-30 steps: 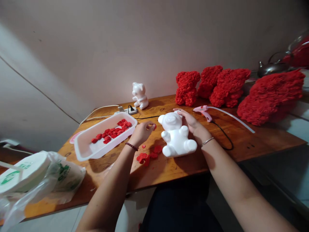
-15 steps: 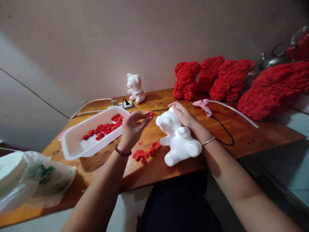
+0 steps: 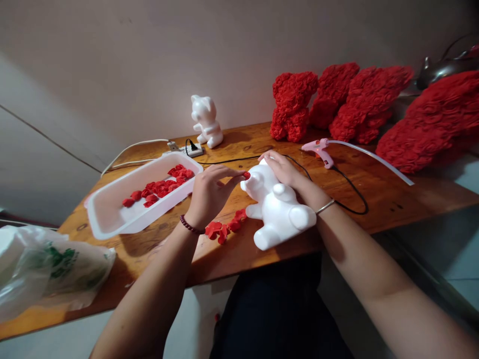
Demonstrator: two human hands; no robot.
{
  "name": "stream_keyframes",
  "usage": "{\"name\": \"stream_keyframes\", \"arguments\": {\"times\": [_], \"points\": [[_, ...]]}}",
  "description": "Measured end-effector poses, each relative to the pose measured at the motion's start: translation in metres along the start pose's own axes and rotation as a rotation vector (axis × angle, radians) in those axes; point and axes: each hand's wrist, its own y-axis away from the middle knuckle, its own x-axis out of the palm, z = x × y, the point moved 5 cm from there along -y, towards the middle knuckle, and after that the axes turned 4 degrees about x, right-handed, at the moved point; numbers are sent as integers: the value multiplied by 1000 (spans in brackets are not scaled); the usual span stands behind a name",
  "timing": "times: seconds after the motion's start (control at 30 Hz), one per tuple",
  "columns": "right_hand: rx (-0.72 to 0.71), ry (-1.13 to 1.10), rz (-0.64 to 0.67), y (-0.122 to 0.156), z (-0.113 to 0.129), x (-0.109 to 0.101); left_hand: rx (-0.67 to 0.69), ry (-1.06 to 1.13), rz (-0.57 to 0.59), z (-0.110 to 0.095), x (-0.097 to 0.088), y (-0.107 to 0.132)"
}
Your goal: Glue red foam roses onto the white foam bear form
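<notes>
A small red artificial rose (image 3: 246, 175) is pinched between the thumb and fingers of my left hand (image 3: 212, 193), right by the side of the bear's head. The white foam bear (image 3: 277, 213) leans back on the table, its legs toward me. My right hand (image 3: 285, 170) cups the far side of its head and holds it, with part of the head hidden underneath. Loose red petals (image 3: 220, 231) lie on the table to the left of the bear. Several red roses (image 3: 162, 188) sit inside a white plastic tray (image 3: 105, 227) beyond my left wrist.
A pink glue gun (image 3: 319, 150) with a long glue stick lies right of the bear, its black cord crossing the wooden table (image 3: 359, 224). Behind stand another white bear (image 3: 207, 122), a power strip (image 3: 191, 149) and several rose-covered bears (image 3: 294, 107). A plastic bag (image 3: 67, 269) sits at left.
My left hand has brought the rose rightward to the bear's head. My right hand stays on the head. The camera view has shifted slightly.
</notes>
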Motion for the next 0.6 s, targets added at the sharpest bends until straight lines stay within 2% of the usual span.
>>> {"name": "stream_keyframes", "arguments": {"times": [0.17, 0.3, 0.6], "points": [[-10, 32, 9, 5, 8, -2, -62, 22, -39, 3, 3, 1], [2, 48, 8, 2, 2, -4, -98, 4, -31, 1, 4, 1], [-1, 56, 2, 3, 1, -5, -40, -49, -37, -2, 6, 3]]}}
